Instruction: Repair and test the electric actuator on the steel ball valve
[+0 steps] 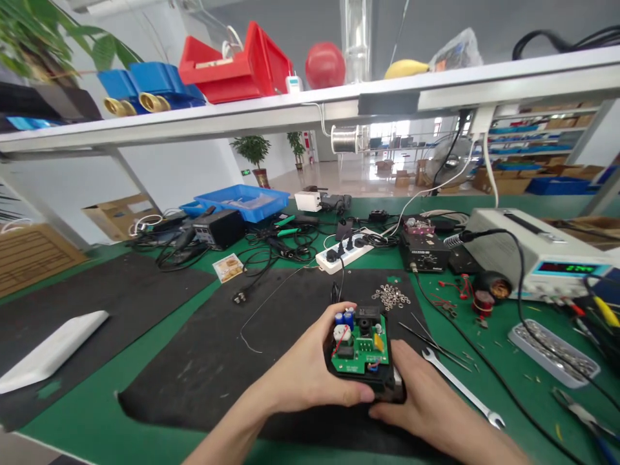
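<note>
A small black housing with a green circuit board (362, 347) in it sits just above the black mat (208, 361), held between both my hands. My left hand (310, 368) wraps its left side, fingers curled over the top edge and thumb under the bottom. My right hand (421, 387) grips its lower right corner, fingers closed on it. The board carries blue capacitors, a black relay block and a yellow part.
A silver spanner (462, 389) and tweezers (426, 339) lie right of the hands. A pile of washers (390, 296), a tray of metal parts (555, 354), a power strip (345, 252), a soldering station (426, 250) and a bench power supply (537, 252) stand behind.
</note>
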The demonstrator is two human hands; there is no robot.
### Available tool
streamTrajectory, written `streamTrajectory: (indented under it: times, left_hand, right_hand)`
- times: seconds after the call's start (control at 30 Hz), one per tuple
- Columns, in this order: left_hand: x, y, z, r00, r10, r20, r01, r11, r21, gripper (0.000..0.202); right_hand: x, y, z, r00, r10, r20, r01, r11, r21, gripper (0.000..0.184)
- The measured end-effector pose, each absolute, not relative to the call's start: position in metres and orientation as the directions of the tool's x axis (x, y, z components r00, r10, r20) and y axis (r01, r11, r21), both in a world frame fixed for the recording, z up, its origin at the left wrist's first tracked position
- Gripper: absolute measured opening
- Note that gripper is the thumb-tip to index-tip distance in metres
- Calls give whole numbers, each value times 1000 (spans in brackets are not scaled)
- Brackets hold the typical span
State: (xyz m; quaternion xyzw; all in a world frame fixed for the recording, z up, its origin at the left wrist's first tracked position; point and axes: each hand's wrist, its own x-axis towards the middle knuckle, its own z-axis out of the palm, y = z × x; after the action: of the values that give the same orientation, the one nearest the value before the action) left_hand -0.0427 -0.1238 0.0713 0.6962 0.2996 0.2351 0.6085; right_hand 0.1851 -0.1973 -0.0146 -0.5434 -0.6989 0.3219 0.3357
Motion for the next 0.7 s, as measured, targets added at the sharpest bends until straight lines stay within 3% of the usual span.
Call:
streamTrajectory:
  times: [0.07,0.23,0.37,0.53,0.7]
  left_hand:
    - [-40,-123,75,713,700,-31,166,-126,978,97]
    - [-37,-120,74,721,690,-56,216,-147,965,98]
    - [-39,-118,66,729,683,-48,120,-58,991,95]
    - [-40,-118,69,723,683,-103,232,-99,968,98]
    - [-49,-115,64,746,664,-57,133,-65,989,117]
  right_hand:
    - [184,-195,-17,-203,969,140,597,236,-767,52]
    - [180,-191,-12,-206,966,157,619,253,-744,40]
    - [180,-192,-10,-195,967,163,630,251,-735,40]
    - [181,-194,-11,-193,963,186,643,268,-717,35]
    - [183,-195,-10,-177,970,165,638,240,-732,48]
